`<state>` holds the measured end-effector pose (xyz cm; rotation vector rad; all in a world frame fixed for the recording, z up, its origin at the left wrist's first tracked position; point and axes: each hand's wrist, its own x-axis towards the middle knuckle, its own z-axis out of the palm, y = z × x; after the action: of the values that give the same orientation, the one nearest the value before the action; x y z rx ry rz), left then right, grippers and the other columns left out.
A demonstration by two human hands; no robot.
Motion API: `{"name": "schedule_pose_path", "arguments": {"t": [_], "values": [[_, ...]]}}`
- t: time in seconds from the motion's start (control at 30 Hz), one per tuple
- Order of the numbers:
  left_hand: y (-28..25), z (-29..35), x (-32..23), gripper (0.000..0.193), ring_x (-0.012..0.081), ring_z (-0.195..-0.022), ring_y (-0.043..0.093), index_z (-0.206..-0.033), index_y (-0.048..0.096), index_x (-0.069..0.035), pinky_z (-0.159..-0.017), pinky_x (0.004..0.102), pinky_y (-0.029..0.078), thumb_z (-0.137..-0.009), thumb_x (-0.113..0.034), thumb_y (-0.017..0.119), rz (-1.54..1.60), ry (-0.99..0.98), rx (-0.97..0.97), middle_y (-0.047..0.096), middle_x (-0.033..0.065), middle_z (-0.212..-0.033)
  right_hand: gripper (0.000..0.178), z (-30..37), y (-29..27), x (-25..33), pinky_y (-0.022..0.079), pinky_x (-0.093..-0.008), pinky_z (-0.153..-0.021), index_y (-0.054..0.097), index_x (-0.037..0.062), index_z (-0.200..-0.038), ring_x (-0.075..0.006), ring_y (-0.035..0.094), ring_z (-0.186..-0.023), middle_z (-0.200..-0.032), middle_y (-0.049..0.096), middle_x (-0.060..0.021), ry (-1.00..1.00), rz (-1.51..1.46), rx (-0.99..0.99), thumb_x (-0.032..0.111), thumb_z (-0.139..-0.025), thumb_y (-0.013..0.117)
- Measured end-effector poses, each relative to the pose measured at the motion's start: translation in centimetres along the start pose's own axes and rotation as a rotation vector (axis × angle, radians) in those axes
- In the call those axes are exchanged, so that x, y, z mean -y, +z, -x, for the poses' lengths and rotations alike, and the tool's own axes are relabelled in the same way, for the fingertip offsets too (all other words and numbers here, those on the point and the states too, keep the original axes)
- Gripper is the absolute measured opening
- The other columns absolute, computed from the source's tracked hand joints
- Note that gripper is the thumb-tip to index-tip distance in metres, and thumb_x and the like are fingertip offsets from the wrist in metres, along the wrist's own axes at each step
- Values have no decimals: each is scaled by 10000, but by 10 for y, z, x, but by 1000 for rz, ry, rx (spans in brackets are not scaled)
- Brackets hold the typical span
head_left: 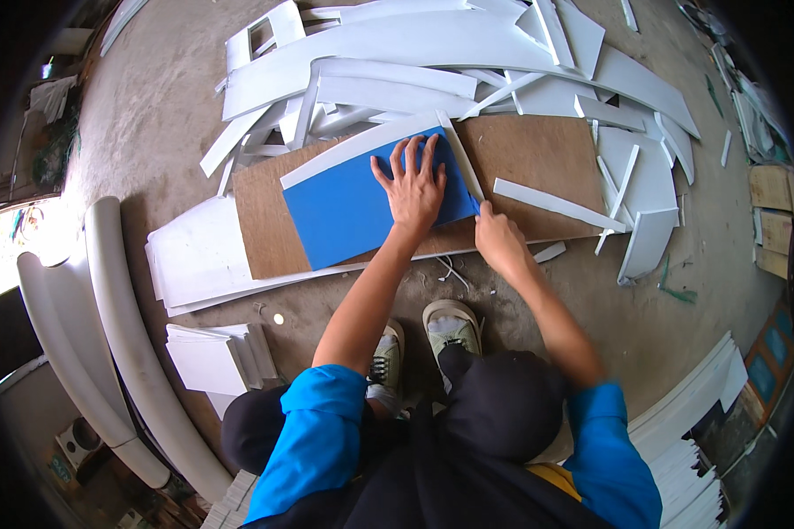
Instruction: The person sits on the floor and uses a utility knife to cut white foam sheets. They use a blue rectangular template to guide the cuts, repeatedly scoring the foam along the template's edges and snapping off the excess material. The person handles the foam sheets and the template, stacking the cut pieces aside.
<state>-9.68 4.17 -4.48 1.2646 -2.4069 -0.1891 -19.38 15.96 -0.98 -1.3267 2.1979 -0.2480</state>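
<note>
A blue rectangular sheet [335, 216] lies over a white foam board [362, 145], whose edges show along its far and right sides. My left hand [415, 189] presses flat on the blue sheet with its fingers spread. At the sheet's right edge, my right hand [500, 238] is closed around a blue utility knife [475, 204]; its blade cannot be made out. Beneath both lies a brown wooden board [538, 145]. A loose white strip [556, 203] rests on the wood to the right of my right hand.
White board offcuts [494, 44] are heaped beyond the wooden board. Small white panels [216, 357] are stacked on the floor at near left, beside long curved white pieces [123, 309]. More white sheets [697, 397] lie at near right. My shoes [451, 326] stand close before the board.
</note>
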Motion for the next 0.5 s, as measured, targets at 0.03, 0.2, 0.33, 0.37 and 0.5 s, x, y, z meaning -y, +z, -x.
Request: {"name": "schedule_pose_path", "arguments": {"t": [0.03,0.2,0.33,0.37,0.5], "values": [[0,1,2,455,202,-1202,325,-1256,431,-225,-998,595,101,-816,-296,525,-8,-4,0,418,10,-1224,243,10,6,-2,475,-519,-595,422,-43,-989,-448,581,-700,-679,574,-288,7,-2,5,180,-900,383],[0,0,-1,460,202,-1200,326,-1259,426,-222,-994,599,104,-815,-287,527,6,10,7,413,10,-1227,221,38,18,-9,471,-512,-544,401,-26,-977,-435,582,-638,-613,564,-265,57,25,5,181,-902,391],[3,-2,-3,492,217,-1219,299,-1287,387,-235,-991,593,103,-817,-280,524,17,27,34,376,24,-1250,168,42,15,-16,495,-477,-572,429,-20,-951,-413,606,-663,-664,593,-245,62,92,14,132,-887,392],[4,-5,-4,498,218,-1218,298,-1293,383,-235,-991,594,103,-817,-281,521,12,30,35,374,26,-1252,168,42,7,-14,494,-473,-566,437,-15,-939,-411,604,-657,-662,593,-240,63,104,15,139,-889,392],[-3,3,9,519,220,-1211,304,-1315,363,-237,-989,594,107,-818,-288,504,-56,3,36,377,32,-1248,190,25,-38,16,463,-488,-543,458,3,-904,-420,585,-628,-634,580,-234,16,24,-49,181,-905,391]]}}
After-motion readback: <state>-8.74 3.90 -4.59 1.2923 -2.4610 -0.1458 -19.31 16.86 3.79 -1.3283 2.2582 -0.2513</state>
